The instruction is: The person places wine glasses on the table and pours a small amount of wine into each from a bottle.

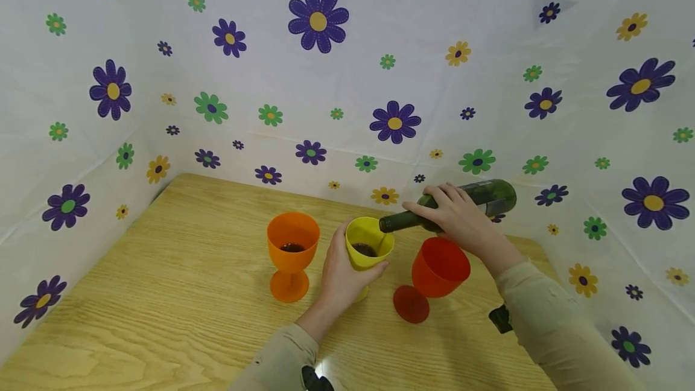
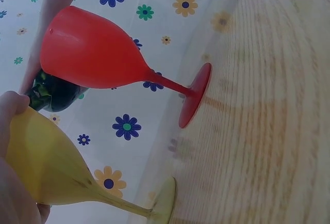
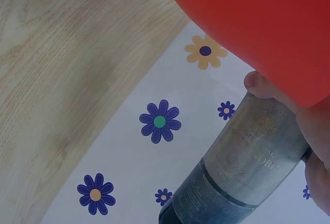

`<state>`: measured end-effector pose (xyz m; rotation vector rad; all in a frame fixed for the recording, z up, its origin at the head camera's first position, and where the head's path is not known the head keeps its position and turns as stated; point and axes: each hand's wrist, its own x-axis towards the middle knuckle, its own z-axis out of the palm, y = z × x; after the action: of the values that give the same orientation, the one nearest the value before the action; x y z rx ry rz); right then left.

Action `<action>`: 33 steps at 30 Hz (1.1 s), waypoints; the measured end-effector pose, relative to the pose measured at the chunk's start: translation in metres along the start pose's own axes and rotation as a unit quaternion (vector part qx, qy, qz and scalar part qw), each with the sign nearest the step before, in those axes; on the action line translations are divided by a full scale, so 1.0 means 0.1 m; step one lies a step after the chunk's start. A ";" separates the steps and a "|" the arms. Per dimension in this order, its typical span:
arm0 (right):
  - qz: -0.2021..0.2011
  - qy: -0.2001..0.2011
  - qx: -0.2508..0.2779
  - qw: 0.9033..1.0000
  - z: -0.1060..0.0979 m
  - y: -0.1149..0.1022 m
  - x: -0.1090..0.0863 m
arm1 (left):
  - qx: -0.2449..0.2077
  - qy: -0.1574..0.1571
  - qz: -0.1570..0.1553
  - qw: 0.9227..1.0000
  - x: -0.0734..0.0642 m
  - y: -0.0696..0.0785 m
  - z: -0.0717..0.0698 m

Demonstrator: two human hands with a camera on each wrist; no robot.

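My left hand [image 1: 344, 270] grips the bowl of a yellow goblet [image 1: 355, 261], which has dark liquid in it. In the left wrist view the goblet's foot [image 2: 164, 203] stands at the wooden surface. My right hand [image 1: 458, 216] holds a green wine bottle [image 1: 496, 195] tipped to the left, its mouth over the yellow rim. A thin stream runs from the mouth into the goblet. The bottle's label [image 3: 252, 146] shows in the right wrist view. Just below the right hand stands a red goblet [image 1: 434, 276], no liquid showing inside. An orange goblet [image 1: 292, 246] with dark liquid stands left of the left hand.
The goblets stand on a wood-grain table [image 1: 179, 294]. A white cloth with printed flowers [image 1: 260, 77] hangs behind it and along both sides. The red goblet sits close under the right forearm.
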<state>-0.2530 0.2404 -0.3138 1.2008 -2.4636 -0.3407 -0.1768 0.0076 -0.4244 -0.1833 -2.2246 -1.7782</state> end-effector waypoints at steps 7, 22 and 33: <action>0.007 -0.009 0.010 1.000 -0.01 0.00 0.01 | 0.001 -0.003 0.004 1.000 0.01 0.00 -0.01; 0.018 -0.061 0.032 0.997 -0.06 0.00 0.04 | 0.000 -0.007 0.000 1.000 0.00 -0.01 -0.01; 0.023 -0.067 0.057 0.996 -0.04 0.00 0.04 | -0.003 -0.011 -0.007 1.000 0.00 0.00 -0.02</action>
<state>-0.2537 0.2374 -0.3097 1.1993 -2.6532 -0.2785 -0.1767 0.0056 -0.4237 -0.1888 -2.2401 -1.7999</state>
